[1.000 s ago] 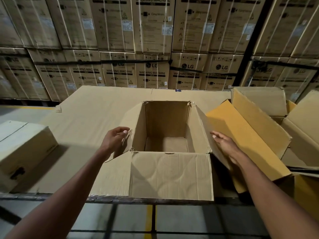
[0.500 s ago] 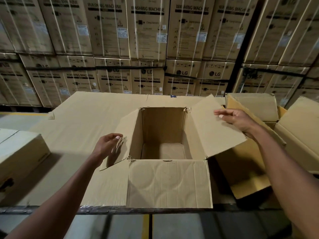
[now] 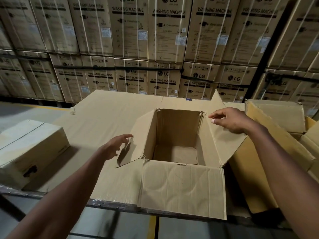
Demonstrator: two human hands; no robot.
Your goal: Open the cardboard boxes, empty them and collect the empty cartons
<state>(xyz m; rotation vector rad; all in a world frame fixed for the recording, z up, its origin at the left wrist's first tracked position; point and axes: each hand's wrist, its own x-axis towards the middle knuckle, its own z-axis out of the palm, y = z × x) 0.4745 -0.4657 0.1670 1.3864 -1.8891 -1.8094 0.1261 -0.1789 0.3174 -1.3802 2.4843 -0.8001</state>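
Cardboard box sitting open and emptied on surface. Right hand pinching box's right flap; left hand, fingers spread, touching left flap. Collecting remaining; sealed box waiting left of it.

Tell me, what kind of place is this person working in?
Most likely a warehouse or storeroom: a wall of strapped washing machine cartons fills the background, the open box sits on a cardboard-covered surface, and more opened cartons are gathered at right.
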